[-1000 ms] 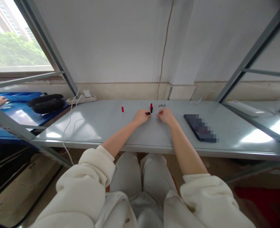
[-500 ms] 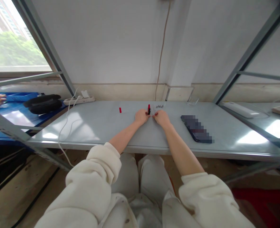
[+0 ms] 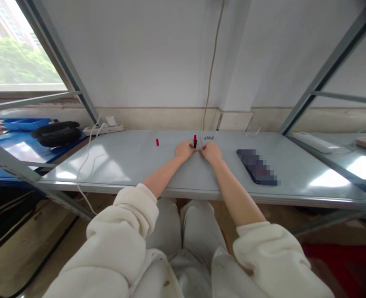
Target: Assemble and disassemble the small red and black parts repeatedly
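While left hand [image 3: 184, 150] and right hand [image 3: 211, 153] curl half-closed, any hold unclear, black piece [image 3: 195, 144] between, red piece [image 3: 195, 137] partly hidden

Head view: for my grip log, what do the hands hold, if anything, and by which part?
Can't tell: the left hand is at the black piece; anything in the right hand is too small to identify.
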Available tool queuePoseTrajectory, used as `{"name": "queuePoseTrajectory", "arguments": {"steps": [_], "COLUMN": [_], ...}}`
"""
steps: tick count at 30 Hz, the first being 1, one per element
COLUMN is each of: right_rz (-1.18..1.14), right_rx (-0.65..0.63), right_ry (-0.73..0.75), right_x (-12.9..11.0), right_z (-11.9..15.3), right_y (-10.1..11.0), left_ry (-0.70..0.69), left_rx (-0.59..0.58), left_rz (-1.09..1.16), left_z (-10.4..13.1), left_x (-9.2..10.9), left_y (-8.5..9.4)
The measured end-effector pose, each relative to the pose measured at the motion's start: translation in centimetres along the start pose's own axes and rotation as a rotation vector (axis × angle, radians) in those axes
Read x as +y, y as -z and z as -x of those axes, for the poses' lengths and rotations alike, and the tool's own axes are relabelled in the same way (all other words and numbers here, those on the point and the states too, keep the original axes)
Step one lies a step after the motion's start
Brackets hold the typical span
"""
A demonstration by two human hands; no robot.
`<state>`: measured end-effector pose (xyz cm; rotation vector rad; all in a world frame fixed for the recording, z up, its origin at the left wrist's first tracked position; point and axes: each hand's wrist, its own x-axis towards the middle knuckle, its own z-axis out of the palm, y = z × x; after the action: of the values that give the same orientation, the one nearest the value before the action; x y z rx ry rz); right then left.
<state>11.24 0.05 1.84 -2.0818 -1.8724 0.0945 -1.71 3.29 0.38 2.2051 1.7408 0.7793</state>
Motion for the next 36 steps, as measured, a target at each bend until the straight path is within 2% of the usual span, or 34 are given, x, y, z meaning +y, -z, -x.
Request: {"name": "queuePoseTrajectory", "arguments": {"steps": [4,8,11,14,17,22,29,32,34,36], "right_rz": [0.000,-0.006,-0.001,0.025,0.067,0.088,0.044,-0.004,-0.042,-0.069], "right_rx": [-0.010,-0.023,-0.030,-0.041,-0.052,-0.037,0.030,0.065,0.086,0.098], "right_ry": [-0.011,-0.023,-0.029,-0.038,-0.052,-0.017,0.029,0.101,0.153,0.189], "right_x": [-0.1,-0.1,-0.1,-0.1,-0.3,-0.8,-1.4,-1.6,-1.9,-2.2], "right_z": [0.0,0.0,0.1,0.5,1.0,1.6,1.7,1.6,1.6,1.6], "right_y": [0.1,0.2,0.4,0.9,1.3,1.7,1.7,1.4,1.2,1.0], "left_ry": [-0.112,-0.223,-0.116,0.028,0.107,0.164,0.206,0.218,0.191,0.131], "left_rx": [-0.008,0.194,0.393,0.472,0.457,0.421,0.278,0.264,0.226,0.135], "left_rz": [-0.044,-0.180,-0.208,-0.188,-0.173,-0.196,-0.140,-0.005,0.187,0.445], "left_z": [0.3,1.8,3.2,4.0,4.1,3.7,3.0,2.5,2.2,2.1], "left_x": [-1.0,-2.8,-4.3,-5.4,-6.2,-6.9,-8.1,-8.1,-7.6,-6.7], "left_y": [1.5,4.2,6.1,7.2,7.3,6.7,6.3,6.2,6.0,6.0]}}
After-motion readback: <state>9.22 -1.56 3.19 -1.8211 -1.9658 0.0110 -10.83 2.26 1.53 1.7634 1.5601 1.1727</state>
